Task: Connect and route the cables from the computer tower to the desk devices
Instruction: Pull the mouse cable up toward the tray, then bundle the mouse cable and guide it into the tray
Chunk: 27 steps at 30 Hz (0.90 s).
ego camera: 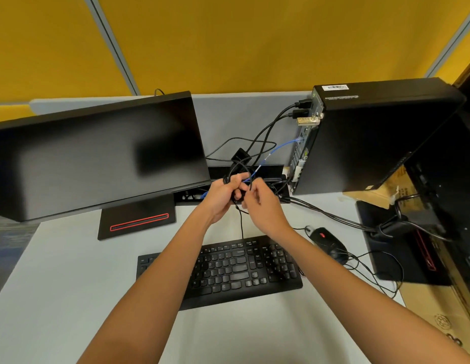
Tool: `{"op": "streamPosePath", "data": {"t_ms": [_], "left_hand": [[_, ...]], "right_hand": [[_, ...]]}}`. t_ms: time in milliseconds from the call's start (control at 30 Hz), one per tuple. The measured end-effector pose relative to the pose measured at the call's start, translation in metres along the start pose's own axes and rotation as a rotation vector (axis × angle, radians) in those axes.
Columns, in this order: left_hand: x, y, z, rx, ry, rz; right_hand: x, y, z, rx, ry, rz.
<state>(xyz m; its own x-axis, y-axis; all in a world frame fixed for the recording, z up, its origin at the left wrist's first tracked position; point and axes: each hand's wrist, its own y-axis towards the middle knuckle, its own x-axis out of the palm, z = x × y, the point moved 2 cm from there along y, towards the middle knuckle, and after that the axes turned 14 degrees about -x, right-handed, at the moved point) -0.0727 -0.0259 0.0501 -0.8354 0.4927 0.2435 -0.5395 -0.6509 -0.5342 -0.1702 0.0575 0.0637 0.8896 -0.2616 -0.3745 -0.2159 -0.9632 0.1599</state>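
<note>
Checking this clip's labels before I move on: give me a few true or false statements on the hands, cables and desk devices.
1. Both hands, left hand and right hand, hold the bundle of black cables. True.
2. The blue cable runs to the computer tower. True.
3. The monitor shows a lit desktop. False: its screen is dark.
4. The mouse lies left of the keyboard. False: it lies to the right.
</note>
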Motion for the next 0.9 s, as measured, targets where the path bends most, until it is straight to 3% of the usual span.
{"op": "streamPosePath", "data": {"t_ms": [233,433,567,700,767,833,900], "left_hand": [[0.012,0.008,-0.007,0.082,0.197,0.188],[0.005,0.016,-0.024,0.076,0.321,0.311],[0.001,0.010,-0.023,0.020,0.347,0.224],[0.016,-0.010,-0.001,-0.049,0.261,-0.165],[0.018,-0.017,0.001,-0.097,0.209,-0.331],[0.012,-0.020,-0.004,-0.143,0.154,-0.382],[0.007,-0.018,-0.010,-0.184,0.088,-0.385]], "right_hand": [[-0.056,0.018,-0.074,-0.314,-0.110,0.174],[-0.138,0.036,-0.119,-0.683,-0.176,0.689],[-0.171,0.054,-0.115,-0.723,-0.221,0.807],[-0.150,0.053,-0.073,-0.487,-0.346,0.550],[-0.135,0.046,-0.028,-0.204,-0.464,0.394],[-0.120,0.034,0.013,0.155,-0.596,0.110],[-0.102,0.018,0.033,0.374,-0.715,-0.250]]}}
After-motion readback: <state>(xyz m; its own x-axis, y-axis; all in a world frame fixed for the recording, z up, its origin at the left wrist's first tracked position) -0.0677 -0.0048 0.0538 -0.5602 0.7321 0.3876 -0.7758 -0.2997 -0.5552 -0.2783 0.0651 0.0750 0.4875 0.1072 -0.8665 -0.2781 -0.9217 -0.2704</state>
